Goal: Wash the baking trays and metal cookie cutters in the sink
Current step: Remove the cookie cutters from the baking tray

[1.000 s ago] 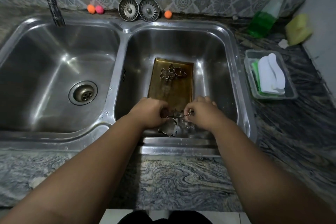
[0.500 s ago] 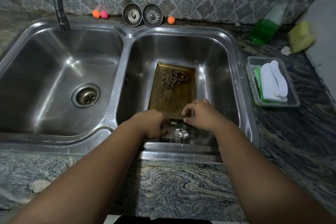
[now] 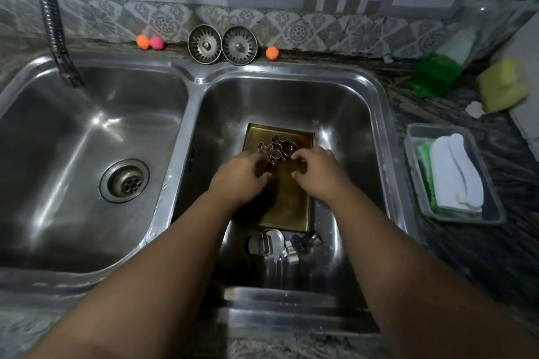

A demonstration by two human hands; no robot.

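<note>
A gold baking tray [image 3: 287, 207] lies flat on the floor of the right sink basin [image 3: 344, 114]. A cluster of metal cookie cutters [image 3: 281, 146] sits at its far end. My left hand [image 3: 242, 176] reaches in from the left, its curled fingers and thumb around the near cutter of that cluster. My right hand [image 3: 318, 169] hovers over the tray to the right, index and thumb loosely curved and apart, the index tip at the round cutter. A second pile of cutters [image 3: 280, 243] lies on the basin floor by the tray's near edge.
The left basin [image 3: 73, 154] holds only its drain, with the tap hose [image 3: 55, 32] above it. Two strainers [image 3: 221, 44] and small coloured balls lean on the back ledge. On the right counter stand a green soap bottle [image 3: 437, 73], a yellow sponge [image 3: 503, 86] and a plastic tub [image 3: 493, 213] of cloths.
Both hands let go of the cutters at the near end of the basin and moved away from me, up the tray to the far cluster.
</note>
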